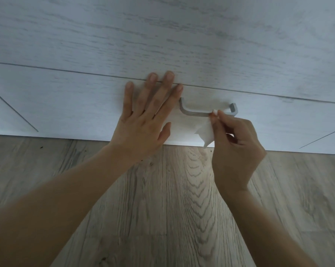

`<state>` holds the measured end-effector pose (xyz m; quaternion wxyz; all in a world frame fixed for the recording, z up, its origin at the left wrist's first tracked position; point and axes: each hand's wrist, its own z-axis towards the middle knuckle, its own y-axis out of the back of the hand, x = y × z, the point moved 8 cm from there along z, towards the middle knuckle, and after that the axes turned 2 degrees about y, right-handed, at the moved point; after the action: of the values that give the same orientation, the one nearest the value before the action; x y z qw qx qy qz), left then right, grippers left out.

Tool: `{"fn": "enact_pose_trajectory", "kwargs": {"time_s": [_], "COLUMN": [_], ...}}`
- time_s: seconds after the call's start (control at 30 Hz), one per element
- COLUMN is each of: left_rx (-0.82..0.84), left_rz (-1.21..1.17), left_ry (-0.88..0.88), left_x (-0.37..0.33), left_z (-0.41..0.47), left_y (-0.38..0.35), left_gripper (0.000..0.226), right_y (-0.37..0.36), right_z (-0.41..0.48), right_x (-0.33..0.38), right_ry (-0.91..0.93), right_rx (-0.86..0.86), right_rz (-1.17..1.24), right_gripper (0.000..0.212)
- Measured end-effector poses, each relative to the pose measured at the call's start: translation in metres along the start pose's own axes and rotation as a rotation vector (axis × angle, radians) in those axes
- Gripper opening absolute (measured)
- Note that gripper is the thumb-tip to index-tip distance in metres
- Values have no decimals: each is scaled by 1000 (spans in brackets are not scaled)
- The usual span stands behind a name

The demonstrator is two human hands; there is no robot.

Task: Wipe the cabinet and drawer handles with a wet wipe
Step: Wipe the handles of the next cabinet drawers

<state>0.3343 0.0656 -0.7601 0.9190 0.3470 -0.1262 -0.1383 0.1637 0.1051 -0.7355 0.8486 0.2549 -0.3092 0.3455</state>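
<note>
A grey metal bar handle sticks out from the lowest white wood-grain drawer front. My right hand pinches a white wet wipe and presses its top end against the right part of the handle bar. The rest of the wipe hangs loose below my fingers. My left hand lies flat on the drawer front just left of the handle, fingers spread, fingertips reaching the seam above.
A wider white panel fills the view above the seam. Neighbouring fronts show at the far left and right. Grey-brown wood-look flooring runs below the cabinet's bottom edge.
</note>
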Motion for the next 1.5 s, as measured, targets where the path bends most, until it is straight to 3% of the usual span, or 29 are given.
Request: {"fn": "enact_pose_trajectory", "kwargs": {"time_s": [0.4,0.53,0.7,0.83,1.0,1.2,1.5], "left_rx": [-15,-26,-42,-30,-32,-7,0], "left_rz": [26,29,58,81,71,79,73], "left_ry": [-8,-21,-20,-55,-61,-80,-89], "left_x": [0,2,3,7,6,10,11], "left_z": [-1,-1,-2,-2,-3,-3,-4], "left_y": [0,1,2,4,7,5,7], "left_gripper": [78,80,79,80,79,78,79], "right_y": [-20,-7,-30,-16,-34,-23,-6], "right_z": [-6,-2,-7,-5,-10,-1,10], "right_x": [18,11,25,13,38,29,14], "right_ry": [133,104,175,102,261,81,63], "right_rx": [89,35,129,52,163,57,9], "right_rz": [-24,-27,-26,-18,-44,25,-38], "right_gripper": [10,10,10,10,13,10,6]}}
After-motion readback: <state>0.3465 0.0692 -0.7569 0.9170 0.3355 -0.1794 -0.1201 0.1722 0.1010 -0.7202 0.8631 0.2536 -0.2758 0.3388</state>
